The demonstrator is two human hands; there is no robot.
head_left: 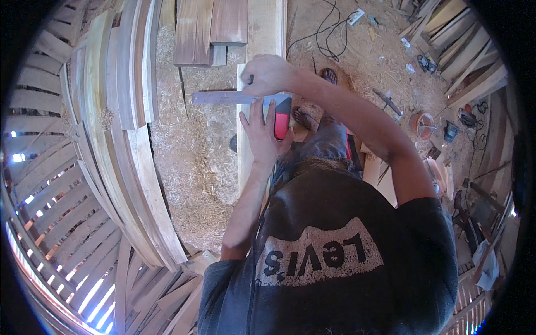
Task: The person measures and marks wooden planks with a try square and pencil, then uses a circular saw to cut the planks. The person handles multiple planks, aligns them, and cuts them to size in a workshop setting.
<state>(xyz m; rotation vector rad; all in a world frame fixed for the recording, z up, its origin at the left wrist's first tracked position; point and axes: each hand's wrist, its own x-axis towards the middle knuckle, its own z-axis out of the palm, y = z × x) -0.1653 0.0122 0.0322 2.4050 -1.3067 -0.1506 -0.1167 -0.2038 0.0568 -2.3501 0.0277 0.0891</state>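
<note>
Looks like a line being marked across the pale board (pixel 244 162): right hand (pixel 269 75) pinching a dark stub (pixel 251 79) (a pencil, perhaps), left hand (pixel 262 133) spread over the square (pixel 223 97). The next stroke calls for keeping that still, its red-and-black stock (pixel 282 120) by the board's right edge, grey blade (pixel 215 97) overhanging the left.

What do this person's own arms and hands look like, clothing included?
The left hand and right hand are ungloved. Both forearms are uncovered too. The short sleeves are plain and dark, part of a dark shirt with a pale printed patch.
</note>
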